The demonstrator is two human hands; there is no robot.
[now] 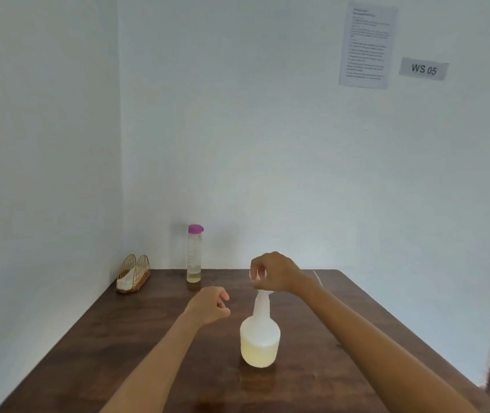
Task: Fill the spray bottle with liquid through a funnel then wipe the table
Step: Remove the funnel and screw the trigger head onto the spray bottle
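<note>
Reaching over the white spray bottle (260, 338) standing mid-table (118, 353), the right hand (273, 272) is pinching what looks like its white top piece, fingers curled. The left hand (209, 305) is hovering beside the neck, loosely curled, holding nothing.

Upper right of frame, on wall: grey label (423, 68) reads "WS 05". Printed sheet (367, 45) taped just left of it; text too small to read.
</note>
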